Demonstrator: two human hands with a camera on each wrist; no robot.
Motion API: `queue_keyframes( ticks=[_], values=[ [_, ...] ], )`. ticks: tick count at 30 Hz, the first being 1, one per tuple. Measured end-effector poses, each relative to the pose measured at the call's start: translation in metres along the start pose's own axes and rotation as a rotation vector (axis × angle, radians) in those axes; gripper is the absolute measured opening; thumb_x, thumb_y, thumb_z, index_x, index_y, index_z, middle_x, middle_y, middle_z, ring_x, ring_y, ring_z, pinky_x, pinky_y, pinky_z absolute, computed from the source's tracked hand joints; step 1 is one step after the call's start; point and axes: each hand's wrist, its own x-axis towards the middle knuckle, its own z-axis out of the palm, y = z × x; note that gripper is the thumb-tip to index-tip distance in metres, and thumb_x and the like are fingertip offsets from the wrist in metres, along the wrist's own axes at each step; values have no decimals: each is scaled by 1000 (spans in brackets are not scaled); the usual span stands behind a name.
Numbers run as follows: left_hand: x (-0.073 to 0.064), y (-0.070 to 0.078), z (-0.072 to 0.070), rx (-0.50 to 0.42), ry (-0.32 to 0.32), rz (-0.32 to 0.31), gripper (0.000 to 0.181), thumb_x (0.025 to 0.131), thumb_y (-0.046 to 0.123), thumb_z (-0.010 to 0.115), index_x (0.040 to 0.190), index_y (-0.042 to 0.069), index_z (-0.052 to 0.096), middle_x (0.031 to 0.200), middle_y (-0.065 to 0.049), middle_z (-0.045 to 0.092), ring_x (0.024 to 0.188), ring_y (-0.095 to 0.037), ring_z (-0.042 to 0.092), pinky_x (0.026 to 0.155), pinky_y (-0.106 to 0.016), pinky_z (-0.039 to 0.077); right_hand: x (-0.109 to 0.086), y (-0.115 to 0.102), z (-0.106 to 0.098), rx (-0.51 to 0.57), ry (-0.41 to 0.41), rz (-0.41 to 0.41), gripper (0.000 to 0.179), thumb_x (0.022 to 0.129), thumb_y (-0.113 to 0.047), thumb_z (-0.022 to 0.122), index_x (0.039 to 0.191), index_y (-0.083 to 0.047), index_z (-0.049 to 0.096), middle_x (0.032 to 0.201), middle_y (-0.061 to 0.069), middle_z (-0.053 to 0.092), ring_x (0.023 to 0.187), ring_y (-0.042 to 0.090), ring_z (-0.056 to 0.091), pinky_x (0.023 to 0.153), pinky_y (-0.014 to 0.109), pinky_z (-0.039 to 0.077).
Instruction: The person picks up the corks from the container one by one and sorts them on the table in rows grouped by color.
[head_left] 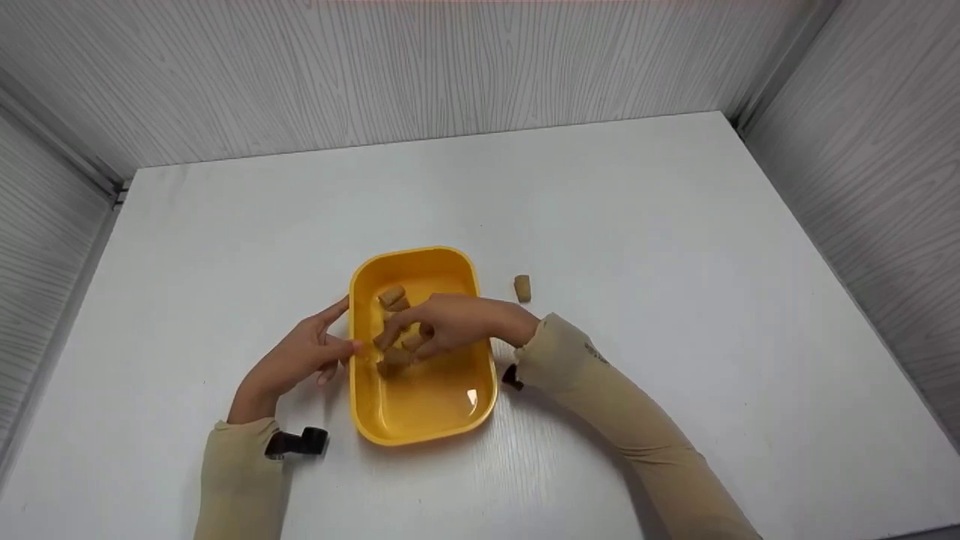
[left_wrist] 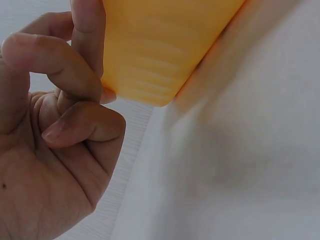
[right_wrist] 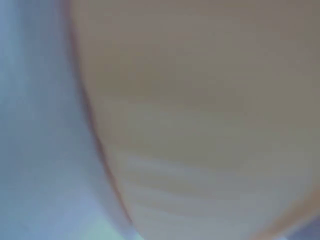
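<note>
A yellow rectangular container (head_left: 431, 420) with rounded corners lies on the table. My left hand (head_left: 304, 352) holds its left side, thumb on the rim and the index finger along the outer wall. In the left wrist view, other fingers are curled beside the ribbed yellow wall (left_wrist: 155, 50). My right hand (head_left: 457, 322) reaches inside with bent fingers among several small brown corks (head_left: 391, 295). Whether its fingertips pinch one is unclear. One more cork (head_left: 523, 288) lies on the table to the right of the container. The right wrist view is blurred and shows mainly the container's outer wall (right_wrist: 200, 150).
The white table (head_left: 637, 225) has grey wood-grain panels (head_left: 420, 67) behind it and at both sides. A black wrist mount (head_left: 300, 442) sticks out from the left sleeve. Another dark mount (head_left: 513, 377) shows beneath the right wrist, close to the container's right wall.
</note>
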Motion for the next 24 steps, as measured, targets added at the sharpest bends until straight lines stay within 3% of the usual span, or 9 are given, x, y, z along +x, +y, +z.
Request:
queue_keyframes(
  ticks=[1,4,8,9,16,24],
  values=[
    [0,0,0,4,2,-3,80,94,26,62,156,16,13,50,7,48,41,-9,43,48,-21,42,-3,1,-2,29,23,-18,36,91,-15,67,125,-26,61,87,-1,65,55,9,38,57,19,36],
    [0,-1,-1,10,5,-15,80,94,25,62,156,16,14,50,6,49,41,-10,43,48,-22,42,-13,5,-7,110,87,-52,36,90,-16,67,125,-22,61,74,-2,58,51,8,33,53,19,32],
    [0,1,-1,-2,5,-20,80,93,24,62,156,17,14,51,6,48,42,-10,43,49,-22,42,-25,11,-11,168,149,-46,35,90,-17,67,124,-20,60,56,-4,35,50,8,31,51,20,30],
    [0,1,0,-7,2,-16,79,94,23,62,156,17,14,51,6,48,42,-10,43,49,-22,42,-28,11,-12,177,158,-45,35,90,-17,67,124,-19,60,56,-5,35,51,8,30,51,20,30],
    [3,2,1,-19,-9,14,80,94,22,61,156,15,12,49,7,49,42,-10,43,49,-22,43,-55,12,-16,113,210,-82,37,91,-19,68,126,-16,58,57,-5,38,51,7,31,52,19,30],
    [0,3,0,-33,-8,-2,79,94,19,60,156,14,12,51,7,49,42,-11,43,49,-22,43,-89,17,-23,70,281,-18,35,89,-24,70,122,-18,58,54,-6,29,50,6,25,52,19,26]
  ],
)
